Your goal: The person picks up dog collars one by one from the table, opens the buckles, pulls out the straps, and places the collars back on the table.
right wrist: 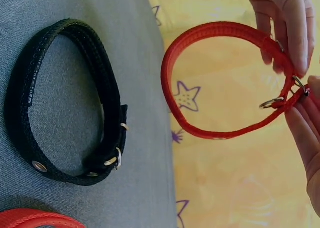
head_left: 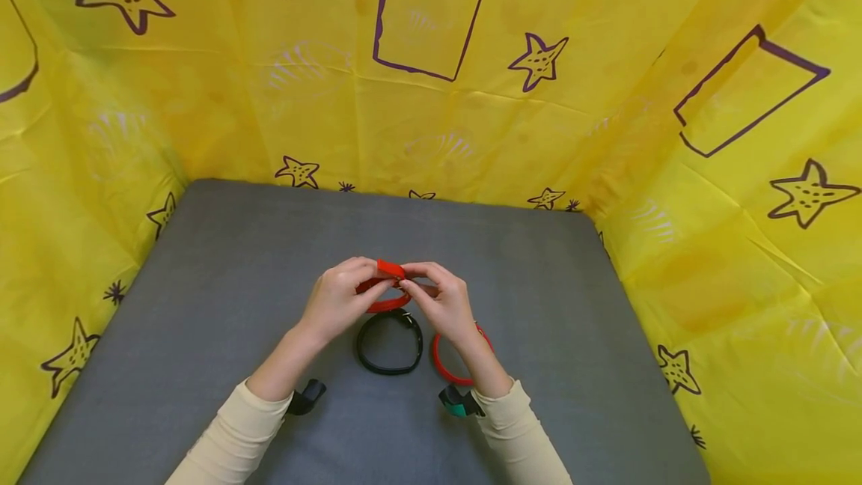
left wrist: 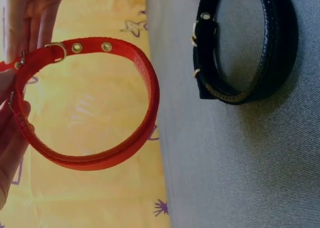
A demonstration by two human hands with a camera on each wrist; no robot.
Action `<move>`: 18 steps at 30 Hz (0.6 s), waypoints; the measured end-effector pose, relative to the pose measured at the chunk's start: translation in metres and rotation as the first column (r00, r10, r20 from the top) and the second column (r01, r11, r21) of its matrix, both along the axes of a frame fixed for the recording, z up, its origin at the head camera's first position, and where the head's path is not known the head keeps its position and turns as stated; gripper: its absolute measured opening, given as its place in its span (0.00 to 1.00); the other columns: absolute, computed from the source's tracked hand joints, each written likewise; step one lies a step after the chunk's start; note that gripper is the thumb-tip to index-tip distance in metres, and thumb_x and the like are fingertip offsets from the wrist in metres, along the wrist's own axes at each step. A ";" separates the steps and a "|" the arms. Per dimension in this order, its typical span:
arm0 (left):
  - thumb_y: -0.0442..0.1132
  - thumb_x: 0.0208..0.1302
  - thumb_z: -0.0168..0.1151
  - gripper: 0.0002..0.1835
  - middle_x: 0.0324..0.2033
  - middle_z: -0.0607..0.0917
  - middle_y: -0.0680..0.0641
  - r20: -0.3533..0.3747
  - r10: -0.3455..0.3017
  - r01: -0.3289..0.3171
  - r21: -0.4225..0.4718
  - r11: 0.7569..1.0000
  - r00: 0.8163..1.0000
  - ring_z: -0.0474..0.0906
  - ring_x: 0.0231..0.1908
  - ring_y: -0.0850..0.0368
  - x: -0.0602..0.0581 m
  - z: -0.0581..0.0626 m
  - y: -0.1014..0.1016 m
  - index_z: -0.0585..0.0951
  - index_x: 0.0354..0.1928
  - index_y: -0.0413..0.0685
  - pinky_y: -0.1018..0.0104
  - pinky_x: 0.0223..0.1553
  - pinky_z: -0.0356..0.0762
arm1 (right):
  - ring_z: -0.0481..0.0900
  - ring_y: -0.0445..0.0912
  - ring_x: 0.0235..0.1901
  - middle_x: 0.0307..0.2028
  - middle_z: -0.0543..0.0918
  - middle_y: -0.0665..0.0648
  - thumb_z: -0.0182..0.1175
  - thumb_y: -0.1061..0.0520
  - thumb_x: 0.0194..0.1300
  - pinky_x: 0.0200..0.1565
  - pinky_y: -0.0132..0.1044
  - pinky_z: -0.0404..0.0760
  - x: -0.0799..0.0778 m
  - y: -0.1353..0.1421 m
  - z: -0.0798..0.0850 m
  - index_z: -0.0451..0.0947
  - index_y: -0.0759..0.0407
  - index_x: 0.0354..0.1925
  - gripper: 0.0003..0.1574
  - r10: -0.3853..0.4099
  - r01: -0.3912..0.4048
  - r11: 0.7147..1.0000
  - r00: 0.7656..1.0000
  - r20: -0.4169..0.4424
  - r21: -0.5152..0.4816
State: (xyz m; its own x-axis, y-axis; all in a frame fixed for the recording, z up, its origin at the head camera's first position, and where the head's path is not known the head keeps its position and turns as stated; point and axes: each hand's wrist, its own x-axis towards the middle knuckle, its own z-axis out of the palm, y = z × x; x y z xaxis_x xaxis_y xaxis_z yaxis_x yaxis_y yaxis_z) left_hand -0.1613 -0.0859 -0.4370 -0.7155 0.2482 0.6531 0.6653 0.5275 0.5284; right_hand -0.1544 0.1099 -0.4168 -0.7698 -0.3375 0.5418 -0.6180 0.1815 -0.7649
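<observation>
Both hands hold a red collar [head_left: 388,306] in front of the body, above the grey surface. In the left wrist view the collar [left wrist: 151,105] forms a closed loop with metal eyelets and a D-ring. My left hand [head_left: 339,299] pinches the strap beside the buckle, where a red end sticks up. From the other side, my right hand [head_left: 446,304] pinches the collar near the metal buckle [right wrist: 300,85]; fingers partly hide it. Just below lies a black collar [head_left: 390,371], buckled into a loop. A second red collar [head_left: 437,356] lies partly behind the right forearm.
A grey table [head_left: 236,260] spreads beneath the hands. Yellow cloth walls [head_left: 222,96] with purple drawings rise at its back and both sides. Dark straps [head_left: 308,398] show at each wrist.
</observation>
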 end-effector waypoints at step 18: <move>0.34 0.52 0.75 0.06 0.30 0.84 0.51 0.029 -0.008 0.010 -0.067 0.998 1.000 0.78 0.26 0.56 -0.002 0.001 0.000 0.86 0.32 0.44 0.63 0.27 0.79 | 0.82 0.57 0.40 0.40 0.83 0.66 0.66 0.75 0.56 0.39 0.42 0.85 0.001 -0.005 0.003 0.80 0.72 0.44 0.15 0.020 -0.011 0.998 0.991 -0.135 0.070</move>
